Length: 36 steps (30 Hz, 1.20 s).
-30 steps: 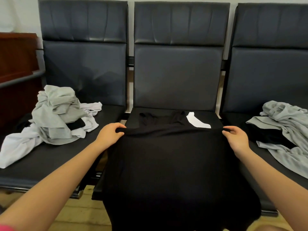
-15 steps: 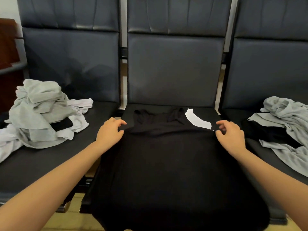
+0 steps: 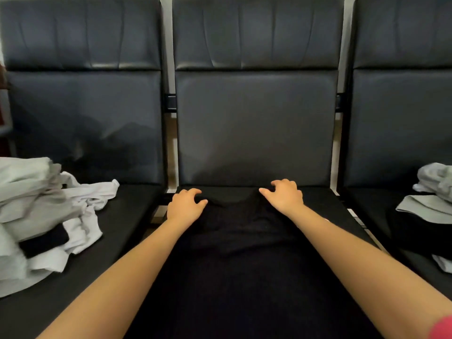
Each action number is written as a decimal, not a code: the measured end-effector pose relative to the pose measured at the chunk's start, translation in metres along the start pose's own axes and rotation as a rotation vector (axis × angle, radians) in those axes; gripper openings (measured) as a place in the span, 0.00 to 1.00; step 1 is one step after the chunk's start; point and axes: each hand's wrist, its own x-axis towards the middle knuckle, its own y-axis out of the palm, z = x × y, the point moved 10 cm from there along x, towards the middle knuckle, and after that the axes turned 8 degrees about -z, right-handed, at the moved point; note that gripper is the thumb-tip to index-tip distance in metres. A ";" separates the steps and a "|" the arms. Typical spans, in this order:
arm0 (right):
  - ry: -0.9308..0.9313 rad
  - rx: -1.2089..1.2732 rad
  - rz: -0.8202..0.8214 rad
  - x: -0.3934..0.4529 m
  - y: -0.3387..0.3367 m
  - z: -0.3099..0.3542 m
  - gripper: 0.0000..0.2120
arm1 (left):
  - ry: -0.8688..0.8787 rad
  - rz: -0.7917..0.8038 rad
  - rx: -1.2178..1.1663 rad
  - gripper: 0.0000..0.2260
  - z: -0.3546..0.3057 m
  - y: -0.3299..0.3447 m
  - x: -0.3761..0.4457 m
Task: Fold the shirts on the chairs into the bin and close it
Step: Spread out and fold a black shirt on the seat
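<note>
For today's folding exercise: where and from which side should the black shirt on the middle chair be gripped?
Grip the black shirt at its far top corners, reaching from the front, as the left hand and right hand do; it lies flat, hem hanging toward you.

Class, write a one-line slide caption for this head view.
Both hands, left hand and right hand, grip a black shirt on the middle chair.

Waiting-area setting: linked row of dark padded chairs [image 3: 254,123] on shared frame.
</note>
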 end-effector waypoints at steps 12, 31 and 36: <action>0.035 0.570 -0.208 0.035 -0.039 0.024 0.06 | -0.321 -0.253 -0.642 0.10 0.025 -0.049 0.042; -0.110 1.060 0.015 -0.181 -0.193 0.026 0.04 | 0.126 0.149 -0.665 0.10 -0.070 -0.183 -0.149; -0.250 0.811 0.280 -0.267 -0.143 -0.007 0.06 | 0.353 0.489 -0.299 0.09 -0.051 -0.124 -0.243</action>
